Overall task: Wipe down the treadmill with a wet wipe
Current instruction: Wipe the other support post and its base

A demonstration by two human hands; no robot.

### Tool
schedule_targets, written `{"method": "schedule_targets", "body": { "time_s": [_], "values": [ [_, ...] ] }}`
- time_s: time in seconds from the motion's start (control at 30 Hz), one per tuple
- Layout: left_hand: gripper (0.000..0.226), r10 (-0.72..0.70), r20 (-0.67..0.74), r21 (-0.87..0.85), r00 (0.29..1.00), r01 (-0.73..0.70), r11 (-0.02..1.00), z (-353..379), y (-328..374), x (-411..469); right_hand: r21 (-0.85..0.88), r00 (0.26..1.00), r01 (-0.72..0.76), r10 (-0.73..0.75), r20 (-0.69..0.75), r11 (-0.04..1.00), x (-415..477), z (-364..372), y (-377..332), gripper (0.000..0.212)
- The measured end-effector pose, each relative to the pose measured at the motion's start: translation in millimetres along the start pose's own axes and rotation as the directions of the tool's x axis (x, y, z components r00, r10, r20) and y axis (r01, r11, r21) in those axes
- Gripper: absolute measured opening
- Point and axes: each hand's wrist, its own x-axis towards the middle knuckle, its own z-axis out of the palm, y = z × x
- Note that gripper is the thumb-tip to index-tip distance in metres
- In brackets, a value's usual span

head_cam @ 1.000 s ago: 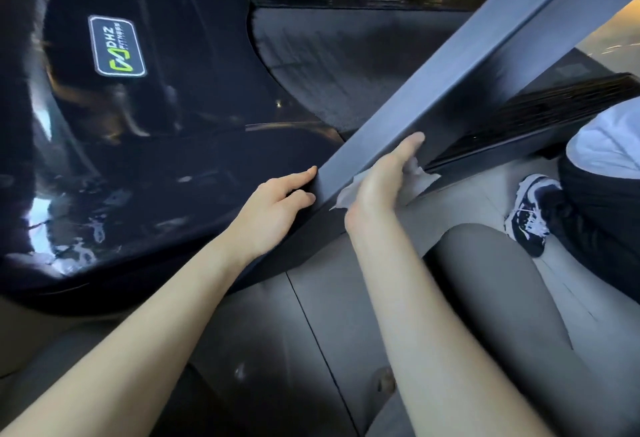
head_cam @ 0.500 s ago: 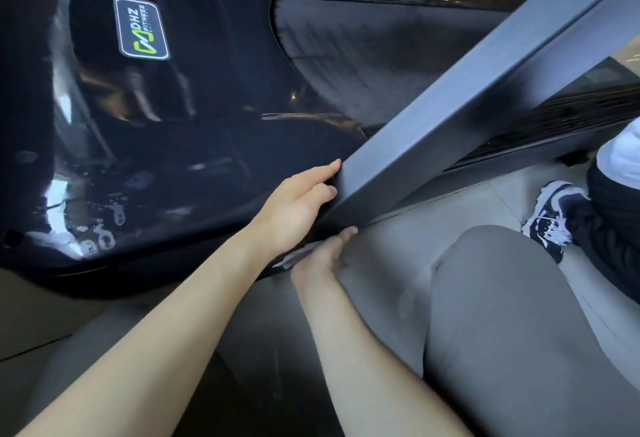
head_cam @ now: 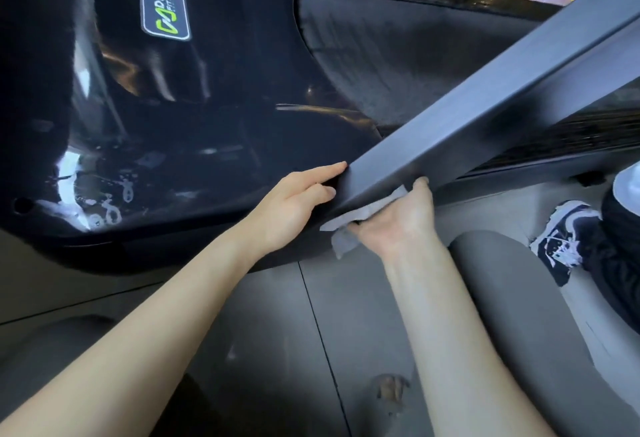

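Treadmill (head_cam: 398,55) fills the upper frame. At centre the right hand (head_cam: 398,222) grips the wipe (head_cam: 363,215) against the slanted post (head_cam: 485,107) near its lower end; the left hand (head_cam: 294,204) rests flat-fingered beside it. Smudged black cover (head_cam: 225,118), left, probably remains undone.

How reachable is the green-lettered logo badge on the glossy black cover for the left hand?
Probably yes: the left hand touches the grey slanted post, and only glossy black cover lies between it and the green-lettered logo badge.
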Motion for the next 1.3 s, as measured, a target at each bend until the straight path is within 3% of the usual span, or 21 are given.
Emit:
{"method": "schedule_targets", "body": {
  "time_s": [0.2,0.3,0.4,0.47,0.53,0.6,0.67,0.77,0.83,0.97,1.07,1.17,1.23,1.3],
  "values": [
    [0.032,0.06,-0.163,0.091,0.985,-0.046,0.995,-21.9,-6.8,-3.7,-0.321,0.994,0.11,-0.113,0.01,0.941,-16.8,-30.3,-15.3,0.018],
    [0.031,0.074,-0.138,0.178,0.988,-0.049,0.983,-25.3,-1.3,1.0,-0.385,0.951,0.256,-0.302,-0.064,0.887,-15.0,-39.5,-17.1,0.019],
    [0.031,0.056,-0.091,0.25,0.994,-0.032,0.968,-25.5,0.3,4.4,-0.525,0.815,0.471,-0.577,-0.048,0.709,-11.6,-36.4,-8.1,0.032],
    [0.03,0.05,-0.074,0.31,0.996,-0.025,0.951,-25.7,2.5,8.0,-0.5,0.755,0.546,-0.653,-0.052,0.672,-9.1,-27.3,2.3,0.036],
    [0.03,0.041,-0.089,0.304,0.995,-0.012,0.953,-25.0,3.3,12.6,-0.468,0.742,0.554,-0.663,-0.098,0.689,-6.2,-15.9,16.8,0.031],
    [0.028,0.013,-0.107,0.268,0.994,0.016,0.963,-22.8,4.3,13.2,-0.456,0.754,0.514,-0.636,-0.162,0.726,-3.0,-8.9,38.2,0.022],
    [0.028,0.01,-0.111,0.303,0.994,0.024,0.953,-21.7,3.6,13.1,-0.408,0.839,0.393,-0.503,-0.208,0.824,3.4,-9.8,68.4,0.022],
    [0.032,-0.025,-0.071,0.322,0.997,0.046,0.946,-21.0,0.4,6.5,-0.241,0.978,0.021,-0.071,-0.198,0.97,21.4,-19.7,121.6,0.037],
    [0.033,-0.053,-0.081,0.326,0.995,0.077,0.942,-24.1,3.5,0.5,-0.093,0.97,-0.206,0.191,-0.151,0.974,36.9,-27.4,143.8,0.036],
    [0.03,-0.089,-0.208,0.259,0.974,0.143,0.955,-32.4,16.6,-15.8,-0.273,0.984,-0.164,0.138,-0.111,0.948,52.2,-42.9,132.0,0.026],
    [0.026,-0.142,-0.278,0.183,0.95,0.198,0.963,-41.4,21.6,-32.4,-0.175,0.994,-0.067,0.05,-0.095,0.982,43.2,-32.2,50.7,0.038],
    [0.022,-0.205,-0.359,0.061,0.91,0.242,0.968,-41.5,28.5,-52.5,-0.171,0.977,0.061,-0.093,-0.192,0.983,24.5,-31.9,-16.7,0.029],
    [0.021,-0.254,-0.405,-0.001,0.878,0.277,0.961,-35.7,32.6,-63.1,-0.237,0.978,0.065,-0.11,-0.178,0.969,23.5,-34.8,-9.2,0.027],
    [0.021,-0.3,-0.438,0.017,0.847,0.342,0.94,-26.0,32.4,-72.3,-0.339,0.994,-0.028,-0.009,-0.109,0.94,41.3,-42.8,29.2,0.024]
  ]
}}
